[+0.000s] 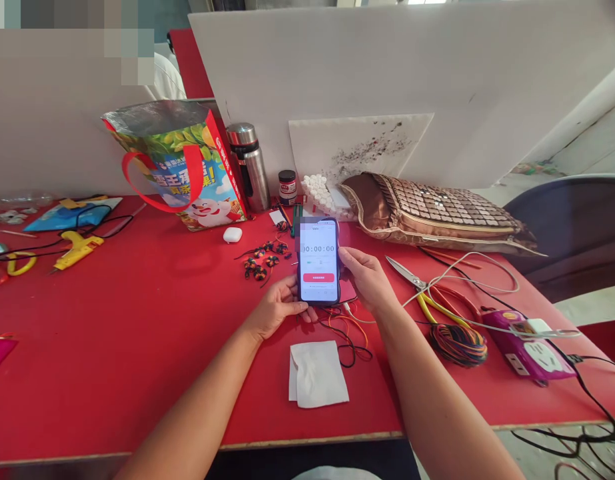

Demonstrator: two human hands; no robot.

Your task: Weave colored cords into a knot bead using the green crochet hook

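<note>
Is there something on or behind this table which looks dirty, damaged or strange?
Yes. The smaller white board, behind the brown patterned item, has dark specks scattered over its middle and right, like splatter, while its left part looks clean. The held phone looks normal.

The head camera looks forward and down at both hands.

Above the tabletop, the smartphone is between the left hand and right hand, a napkin before them. Behind, left to right, stand a shopping bag, thermos and jar. A glue gun lies left; scissors lie right, a cord ball before them, a power strip right of it.
</note>
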